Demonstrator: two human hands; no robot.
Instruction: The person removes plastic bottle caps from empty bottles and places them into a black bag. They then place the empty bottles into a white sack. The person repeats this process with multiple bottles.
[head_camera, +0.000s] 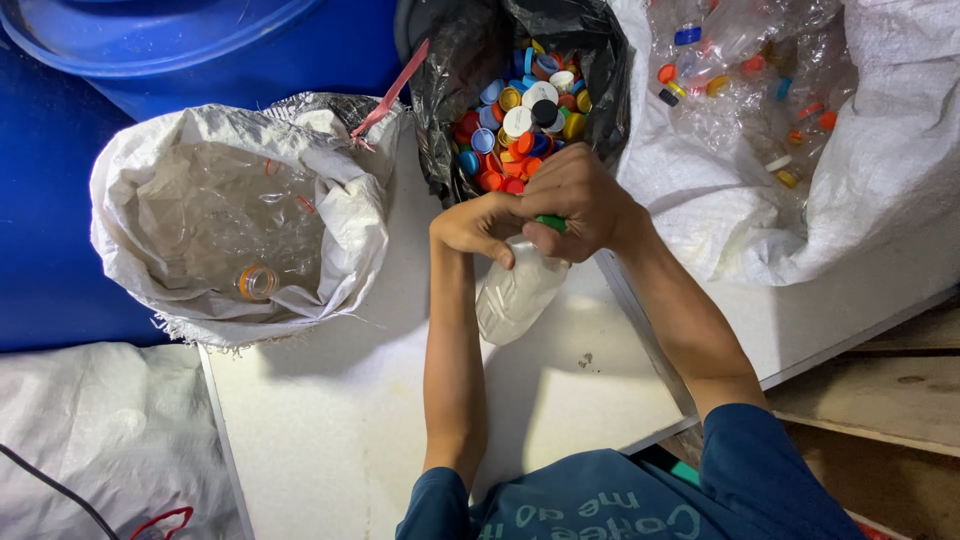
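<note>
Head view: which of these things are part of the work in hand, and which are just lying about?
In hand:
left hand and right hand on clear bottle
green cap
black bag of caps
left sack of bottles
right sack of bottles

Lying about:
blue drum
black cable

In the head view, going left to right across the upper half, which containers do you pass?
Blue barrel → white sack of clear bottles → black bag of coloured caps → large white sack of capped bottles.
</note>
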